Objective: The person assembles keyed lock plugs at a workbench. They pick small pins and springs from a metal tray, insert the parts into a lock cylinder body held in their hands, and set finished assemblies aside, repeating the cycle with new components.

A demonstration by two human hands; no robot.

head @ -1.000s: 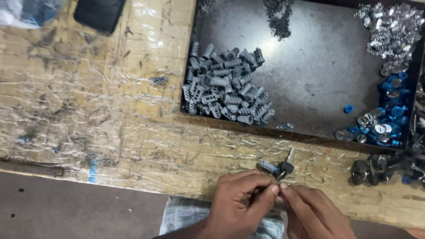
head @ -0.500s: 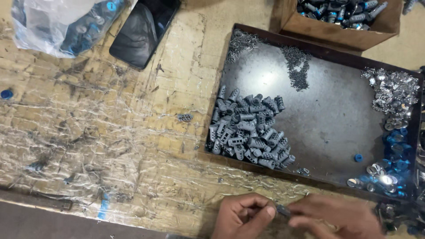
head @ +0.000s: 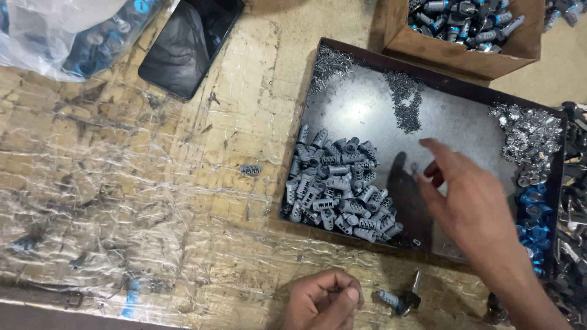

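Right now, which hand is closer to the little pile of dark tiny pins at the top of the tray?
The right hand. It reaches over the tray, fingertips just below the dark pins. The left hand is curled on the table, outside the tray's near edge.

Bare tray floor (head: 361, 113) beside cylinder heap (head: 339, 183)

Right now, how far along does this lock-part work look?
Done: the cardboard box holds assembled pieces. In hand: the left hand rests curled by a keyed cylinder on the table, while the right hand reaches over the metal tray. Left: a big heap of grey cylinders.
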